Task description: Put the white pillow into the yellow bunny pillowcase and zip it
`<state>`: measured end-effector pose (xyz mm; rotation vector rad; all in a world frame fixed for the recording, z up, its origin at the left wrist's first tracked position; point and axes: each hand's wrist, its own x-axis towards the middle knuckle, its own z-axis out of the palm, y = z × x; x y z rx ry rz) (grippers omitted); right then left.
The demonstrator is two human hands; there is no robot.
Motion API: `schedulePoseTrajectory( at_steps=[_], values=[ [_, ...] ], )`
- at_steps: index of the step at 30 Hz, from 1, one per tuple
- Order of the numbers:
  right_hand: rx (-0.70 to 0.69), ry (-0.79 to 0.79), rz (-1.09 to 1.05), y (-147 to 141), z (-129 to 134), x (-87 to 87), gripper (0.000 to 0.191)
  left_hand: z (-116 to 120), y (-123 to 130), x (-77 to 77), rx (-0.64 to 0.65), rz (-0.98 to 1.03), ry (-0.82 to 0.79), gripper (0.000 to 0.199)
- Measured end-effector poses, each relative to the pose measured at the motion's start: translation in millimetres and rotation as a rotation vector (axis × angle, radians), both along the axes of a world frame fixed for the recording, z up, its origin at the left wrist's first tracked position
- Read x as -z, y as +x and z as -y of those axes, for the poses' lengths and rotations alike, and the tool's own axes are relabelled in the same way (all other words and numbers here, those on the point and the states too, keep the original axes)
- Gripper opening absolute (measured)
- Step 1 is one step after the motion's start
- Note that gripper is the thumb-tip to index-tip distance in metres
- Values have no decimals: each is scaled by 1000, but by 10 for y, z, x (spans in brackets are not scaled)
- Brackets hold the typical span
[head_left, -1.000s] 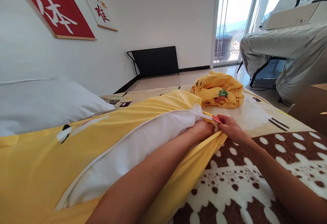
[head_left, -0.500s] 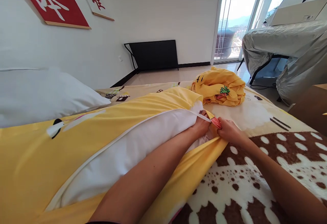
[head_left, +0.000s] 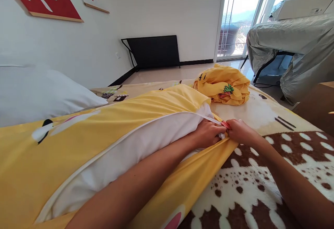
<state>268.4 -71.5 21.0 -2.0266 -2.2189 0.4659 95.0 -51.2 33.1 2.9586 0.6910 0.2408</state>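
Observation:
A long yellow pillowcase (head_left: 161, 100) lies across the bed, its zippered side gaping open. Inside it shows a white pillow (head_left: 146, 145). My left hand (head_left: 208, 133) is at the far right end of the opening, its fingers closed on a bunched bit of white pillow fabric. Right beside it, my right hand (head_left: 241, 131) grips the corner of the pillowcase, where a reddish patch of cloth shows at the fingers. The pillowcase edge is pulled taut toward the right hand. The fingertips of both hands are partly hidden.
A crumpled yellow cloth (head_left: 224, 86) lies beyond my hands on the patterned bed blanket (head_left: 261, 187). At left rests a white pillow (head_left: 47, 93). Behind the bed stand a black folded frame (head_left: 153, 51) and, at right, furniture under a silver cover (head_left: 279, 37). A brown box (head_left: 315, 102) is at the right.
My left hand has come out of the pillowcase corner, its back and fingers now showing, with white fabric in its grip. My right hand keeps its hold, slightly farther right.

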Motion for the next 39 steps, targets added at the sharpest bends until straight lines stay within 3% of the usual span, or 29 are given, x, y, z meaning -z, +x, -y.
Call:
schedulePoseTrajectory(
  at_steps=[3,8,17,20,22,25,28,30,32,36,39],
  values=[
    [-17,23,-23,-3,5,-18,12,16,10,-43,-54,-107,-48,29],
    [14,213,-83,-44,-13,-48,15,-46,30,-44,-124,-310,-150,31],
    [-108,210,-236,-37,-22,13,12,-247,65,127,-341,-159,-62,36],
    [-72,290,-480,-76,-63,76,12,-295,47,192,-346,-101,-40,36],
    [29,296,-812,-159,-88,139,12,-317,22,220,-334,-72,-23,37],
    [217,169,-1352,-316,-102,244,21,-333,1,229,-329,-42,5,41],
    [332,42,-1543,-383,-99,313,30,-328,14,212,-376,-38,33,39],
    [335,16,-1444,-350,-107,331,33,-318,34,205,-409,-50,45,35],
    [290,96,-1175,-279,-133,336,30,-306,55,205,-417,-67,52,33],
    [183,274,-570,-157,-206,332,1,-267,85,203,-356,-91,57,31],
    [149,283,-405,-140,-214,310,8,-222,72,161,-259,-109,57,27]
  ],
)
